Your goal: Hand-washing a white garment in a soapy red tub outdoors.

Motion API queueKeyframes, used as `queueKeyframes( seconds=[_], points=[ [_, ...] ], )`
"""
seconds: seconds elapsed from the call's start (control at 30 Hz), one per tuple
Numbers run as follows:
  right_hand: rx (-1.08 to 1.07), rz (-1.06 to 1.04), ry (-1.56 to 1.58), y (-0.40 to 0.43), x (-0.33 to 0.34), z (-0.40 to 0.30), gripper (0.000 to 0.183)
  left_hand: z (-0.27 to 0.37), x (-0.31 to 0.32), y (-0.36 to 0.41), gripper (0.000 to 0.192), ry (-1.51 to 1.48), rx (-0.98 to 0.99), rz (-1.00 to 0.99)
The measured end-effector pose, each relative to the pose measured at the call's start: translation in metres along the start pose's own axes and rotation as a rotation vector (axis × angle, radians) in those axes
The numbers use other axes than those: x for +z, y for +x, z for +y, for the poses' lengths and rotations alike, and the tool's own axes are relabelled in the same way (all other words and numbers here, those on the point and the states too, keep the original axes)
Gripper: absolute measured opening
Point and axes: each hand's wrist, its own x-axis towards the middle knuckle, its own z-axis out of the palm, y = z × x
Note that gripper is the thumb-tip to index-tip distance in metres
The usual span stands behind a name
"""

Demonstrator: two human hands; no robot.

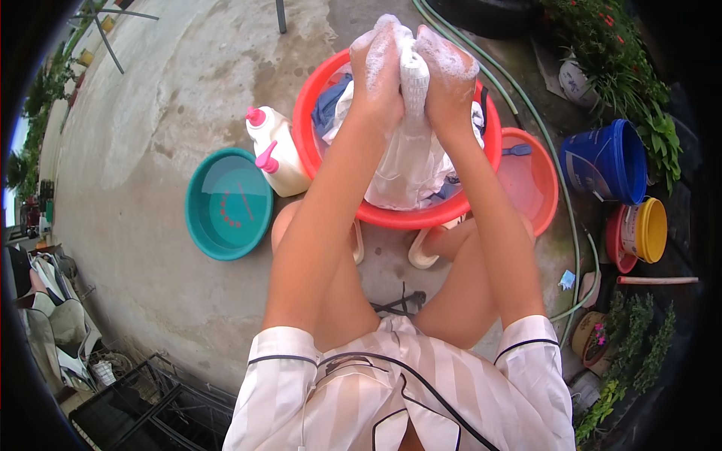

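Note:
Soap foam covers my left hand [377, 70] and my right hand [449, 67], which are raised over the far side of a red plastic basin [414, 219]. Between them they grip a wet white garment [416, 84] by a gathered, elastic-looking band. The rest of its cloth hangs down into the basin, between my forearms. Blue fabric [333, 106] and other white laundry lie inside, partly hidden by my arms. My fingertips are largely out of sight behind the foam and cloth.
Left of the basin stand white pump bottles [279, 152] with pink heads and a teal basin [228, 204] of water. At right are a pink basin [530, 186] with a blue brush [517, 150], a green hose [544, 127], a blue bucket [592, 155], a yellow bucket [651, 230] and potted plants.

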Motion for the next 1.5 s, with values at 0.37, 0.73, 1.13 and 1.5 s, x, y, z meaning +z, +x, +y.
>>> queueKeyframes(
  seconds=[0.37,0.73,1.13,1.5],
  points=[
    [0.034,0.007,0.123,-0.022,0.016,-0.015,0.011,-0.003,-0.023,0.023,0.021,-0.036,0.045,0.022],
    [-0.069,-0.027,-0.166,0.004,0.001,0.036,0.014,-0.027,0.004,-0.006,0.020,0.338,0.102,0.049],
    [-0.092,0.038,-0.058,0.000,0.004,0.009,0.012,-0.009,-0.002,0.005,0.024,0.044,0.091,-0.002],
    [-0.008,-0.014,0.109,-0.024,0.011,-0.014,0.012,0.009,-0.013,0.009,0.021,-0.079,-0.090,0.110]
  ],
)
